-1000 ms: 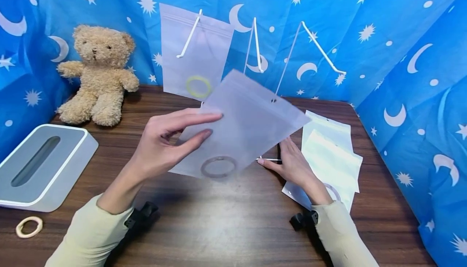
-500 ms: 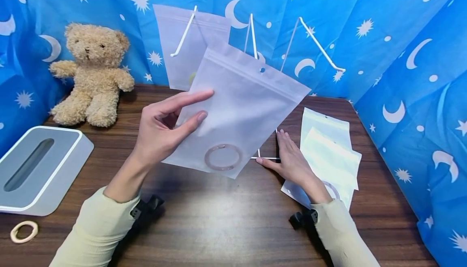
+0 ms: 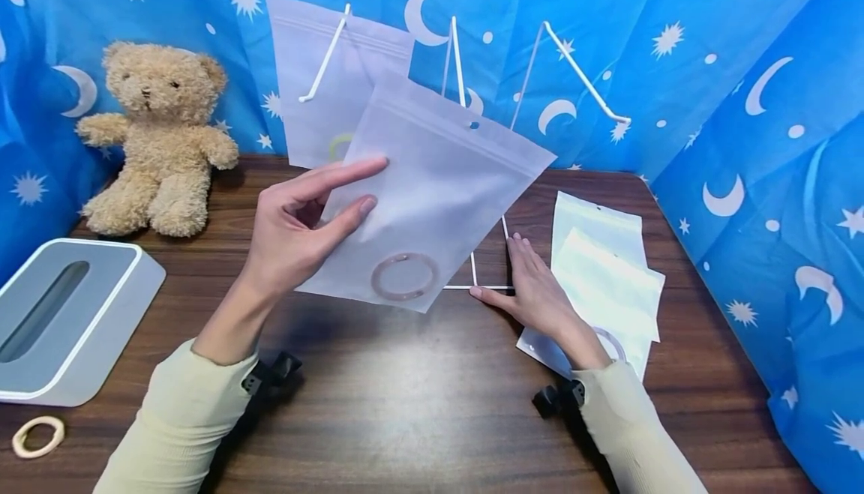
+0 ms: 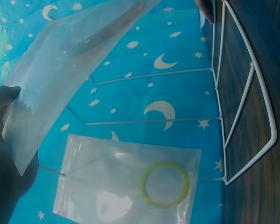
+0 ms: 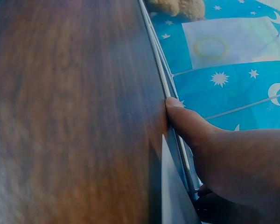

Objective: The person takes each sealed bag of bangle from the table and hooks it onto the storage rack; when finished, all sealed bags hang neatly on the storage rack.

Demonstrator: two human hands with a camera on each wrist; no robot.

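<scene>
My left hand (image 3: 290,232) pinches a frosted zip bag (image 3: 445,179) by its left edge, between thumb and fingers. A brownish bangle (image 3: 375,276) shows through near the bag's bottom. The bag hangs tilted in front of the white wire display rack (image 3: 459,287), its punched hole (image 3: 475,125) overlapping the middle hook in the head view. With fingers extended, my right hand (image 3: 543,299) rests on the rack's base, thumb on the front wire. From the left hook hangs another frosted bag (image 4: 93,186) with a yellow-green bangle (image 4: 142,184) inside.
Several white zip bags (image 3: 601,254) lie overlapped beside my right forearm. At the left stand a teddy bear (image 3: 158,134) and a grey-and-white tissue box (image 3: 115,329), with a cream ring (image 3: 19,440) in front. A blue star-patterned curtain (image 3: 715,142) encloses the table.
My left hand has raised and turned the bag, so its top now overlaps the hanging bag. My right hand has stayed on the rack's base. The head view has shifted slightly.
</scene>
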